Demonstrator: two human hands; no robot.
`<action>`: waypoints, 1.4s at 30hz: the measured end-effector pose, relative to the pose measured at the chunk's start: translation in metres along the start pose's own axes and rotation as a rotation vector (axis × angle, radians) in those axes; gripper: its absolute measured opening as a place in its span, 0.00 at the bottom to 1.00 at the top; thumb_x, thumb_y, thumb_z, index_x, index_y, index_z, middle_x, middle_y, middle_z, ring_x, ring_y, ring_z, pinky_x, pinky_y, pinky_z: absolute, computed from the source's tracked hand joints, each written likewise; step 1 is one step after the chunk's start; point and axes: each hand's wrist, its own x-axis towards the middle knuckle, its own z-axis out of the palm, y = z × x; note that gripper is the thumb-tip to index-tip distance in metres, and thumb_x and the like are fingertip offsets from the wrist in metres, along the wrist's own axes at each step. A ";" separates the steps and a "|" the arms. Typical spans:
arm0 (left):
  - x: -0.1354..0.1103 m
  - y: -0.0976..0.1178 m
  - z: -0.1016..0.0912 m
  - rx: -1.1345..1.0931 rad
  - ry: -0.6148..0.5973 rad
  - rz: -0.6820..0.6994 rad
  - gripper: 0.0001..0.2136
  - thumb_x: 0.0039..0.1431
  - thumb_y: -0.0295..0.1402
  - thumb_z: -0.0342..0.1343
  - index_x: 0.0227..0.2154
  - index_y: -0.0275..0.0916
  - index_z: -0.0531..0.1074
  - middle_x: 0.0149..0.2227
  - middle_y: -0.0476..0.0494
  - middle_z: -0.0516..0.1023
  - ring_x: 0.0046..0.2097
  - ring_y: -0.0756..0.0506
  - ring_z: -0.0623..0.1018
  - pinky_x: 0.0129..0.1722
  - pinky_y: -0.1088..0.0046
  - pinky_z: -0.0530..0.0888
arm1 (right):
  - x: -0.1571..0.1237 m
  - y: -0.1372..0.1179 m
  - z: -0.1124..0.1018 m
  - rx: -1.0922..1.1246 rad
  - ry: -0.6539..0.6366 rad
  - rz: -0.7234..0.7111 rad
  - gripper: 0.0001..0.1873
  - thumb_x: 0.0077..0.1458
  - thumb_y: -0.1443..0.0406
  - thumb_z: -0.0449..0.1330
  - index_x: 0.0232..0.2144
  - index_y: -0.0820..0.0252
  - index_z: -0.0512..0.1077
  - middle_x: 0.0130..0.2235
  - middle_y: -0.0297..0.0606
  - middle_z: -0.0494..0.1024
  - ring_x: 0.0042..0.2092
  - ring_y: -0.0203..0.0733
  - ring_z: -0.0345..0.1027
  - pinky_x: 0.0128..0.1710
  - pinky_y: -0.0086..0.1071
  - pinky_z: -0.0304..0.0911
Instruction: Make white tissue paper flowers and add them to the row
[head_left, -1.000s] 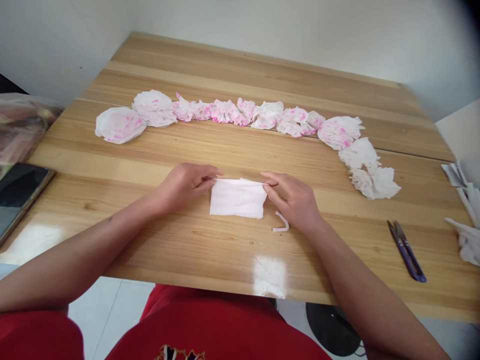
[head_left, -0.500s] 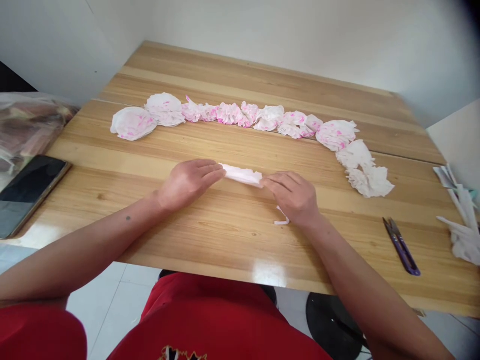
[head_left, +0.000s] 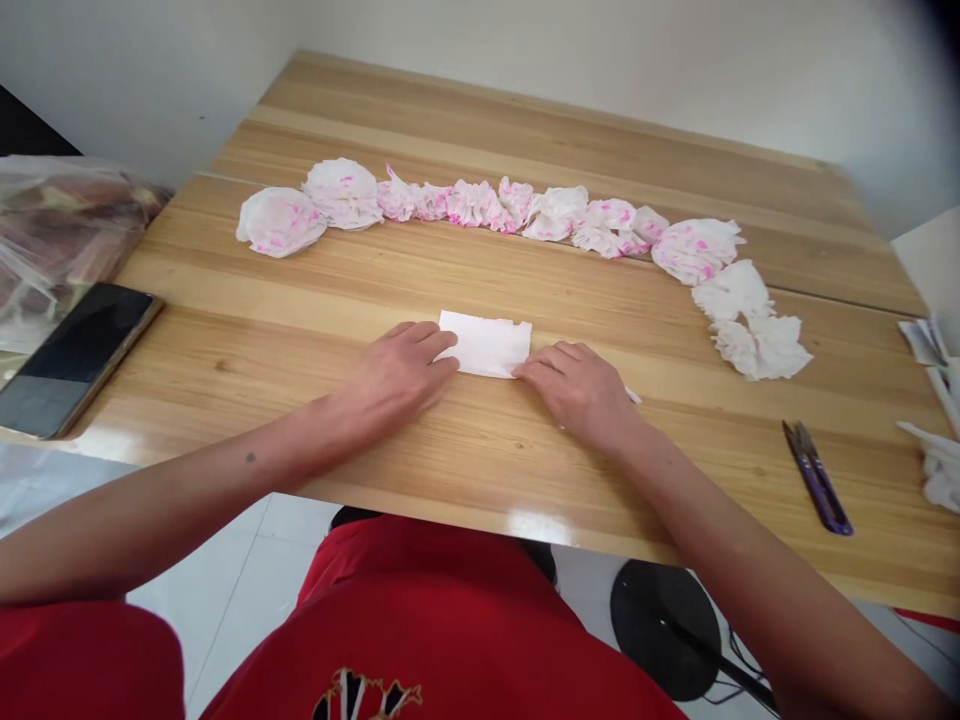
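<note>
A small rectangle of white tissue paper (head_left: 489,346) lies on the wooden table in front of me, with a ragged notch in its far edge. My left hand (head_left: 397,375) pinches its left edge between fingers and thumb. At its near right corner, my right hand (head_left: 581,390) has its fingertips closed on the paper. A thin white paper strip (head_left: 634,396) pokes out from behind my right hand. Beyond both hands, crinkled paper flowers (head_left: 349,193), white with pink stains, lie in a curved row.
Purple thread snips (head_left: 817,478) lie on the right, with white paper scraps (head_left: 941,460) at the table's right edge. To the left are a phone (head_left: 79,355) and a clear plastic bag (head_left: 60,240). A black round stand base (head_left: 664,630) is on the floor.
The tissue paper was a narrow roll or fold and now lies flatter and wider. Both hands have shifted slightly, and the view has tilted a little.
</note>
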 end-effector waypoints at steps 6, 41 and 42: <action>0.017 0.018 0.005 0.111 -0.025 0.062 0.14 0.67 0.29 0.41 0.33 0.35 0.71 0.33 0.42 0.73 0.36 0.44 0.70 0.34 0.67 0.65 | 0.000 -0.001 0.000 -0.001 -0.011 0.008 0.15 0.64 0.70 0.48 0.41 0.59 0.74 0.37 0.41 0.77 0.38 0.43 0.63 0.37 0.36 0.55; 0.021 0.005 0.027 0.070 0.013 0.018 0.15 0.65 0.26 0.43 0.25 0.33 0.71 0.29 0.41 0.72 0.33 0.46 0.69 0.31 0.70 0.65 | 0.011 -0.022 0.003 -0.062 0.053 0.055 0.13 0.64 0.66 0.51 0.33 0.61 0.74 0.31 0.40 0.76 0.34 0.41 0.64 0.32 0.34 0.54; 0.021 0.004 0.028 0.055 0.022 0.012 0.15 0.65 0.27 0.43 0.26 0.33 0.71 0.29 0.41 0.72 0.33 0.47 0.69 0.32 0.70 0.65 | 0.012 -0.022 0.003 -0.051 0.050 0.063 0.13 0.64 0.65 0.50 0.33 0.61 0.74 0.32 0.40 0.76 0.35 0.41 0.64 0.33 0.35 0.54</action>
